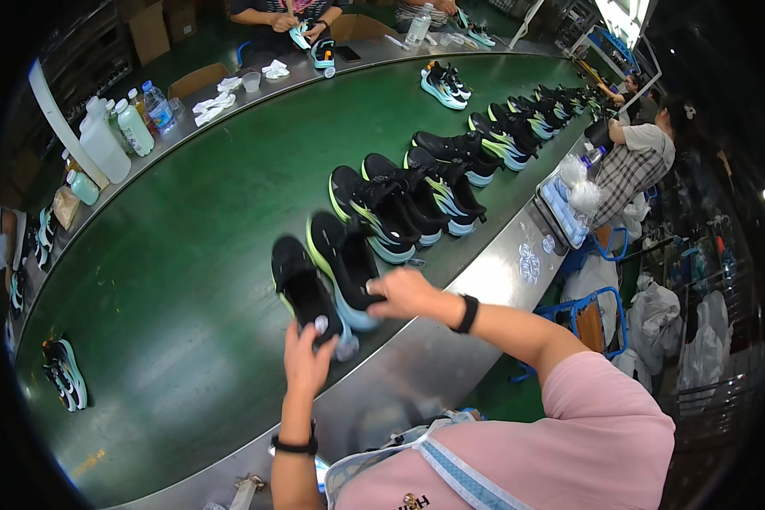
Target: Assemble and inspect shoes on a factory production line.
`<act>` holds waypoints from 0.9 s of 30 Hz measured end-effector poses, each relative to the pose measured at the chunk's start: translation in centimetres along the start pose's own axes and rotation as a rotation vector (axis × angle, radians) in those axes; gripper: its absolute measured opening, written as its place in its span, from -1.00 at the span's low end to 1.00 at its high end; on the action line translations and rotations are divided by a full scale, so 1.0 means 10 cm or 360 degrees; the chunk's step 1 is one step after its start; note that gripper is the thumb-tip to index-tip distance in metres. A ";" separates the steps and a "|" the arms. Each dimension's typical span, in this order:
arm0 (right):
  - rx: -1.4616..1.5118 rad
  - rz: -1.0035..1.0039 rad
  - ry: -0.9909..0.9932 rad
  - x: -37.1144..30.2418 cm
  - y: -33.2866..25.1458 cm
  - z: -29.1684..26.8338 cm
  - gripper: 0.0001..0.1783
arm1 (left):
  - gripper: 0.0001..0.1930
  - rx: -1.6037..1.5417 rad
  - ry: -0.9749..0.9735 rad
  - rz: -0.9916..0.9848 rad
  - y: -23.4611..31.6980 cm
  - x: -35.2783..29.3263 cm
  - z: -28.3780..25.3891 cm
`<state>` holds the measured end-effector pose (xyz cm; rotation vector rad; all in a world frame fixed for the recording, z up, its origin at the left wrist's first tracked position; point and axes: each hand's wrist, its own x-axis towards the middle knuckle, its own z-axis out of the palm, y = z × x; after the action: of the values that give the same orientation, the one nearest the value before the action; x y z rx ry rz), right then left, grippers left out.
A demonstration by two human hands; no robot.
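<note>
Two black sneakers with pale blue soles lie side by side at the near edge of the green work surface, toes pointing away from me. My left hand [306,357] grips the heel of the left sneaker [299,276], its thumb and fingers around the collar. A small round whitish disc shows inside that shoe at the heel. My right hand [406,293] is closed on the heel of the right sneaker [342,255], thumb at the opening; part of its grip is blurred. Just beyond stands another black sneaker [367,208] with lime-green edging.
A row of similar sneakers [455,149] runs away to the far right. Single pairs sit at the far side [444,85] and left [65,374]. Bottles [134,127] line the left metal ledge. Round clear discs [529,262] lie on the steel edge. Other people [642,161] work around.
</note>
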<state>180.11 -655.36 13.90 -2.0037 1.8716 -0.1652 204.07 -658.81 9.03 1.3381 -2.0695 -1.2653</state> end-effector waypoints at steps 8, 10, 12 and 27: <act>0.0158 -0.0426 -0.0691 -1.61 -1.07 0.78 -0.63 | -0.27 -0.0712 -0.0058 -0.1044 0.05 -2.21 -0.02; 0.0320 -0.0406 -0.0616 -1.64 -1.08 0.81 -0.65 | -0.29 -0.0592 -0.0095 -0.1377 0.38 -2.23 -0.19; 0.0503 -0.0492 -0.0732 -1.72 -1.00 0.92 -0.61 | -0.35 -0.0817 -0.0052 -0.1497 0.26 -2.41 -0.08; 0.0279 -0.1486 -0.0601 -0.95 -0.84 0.35 -0.26 | -0.87 0.0258 0.0536 0.0158 0.42 -2.39 1.44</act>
<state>188.21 -645.05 15.37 -2.4026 0.5835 -0.1726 203.31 -630.58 8.63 1.3875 -2.0008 -0.7821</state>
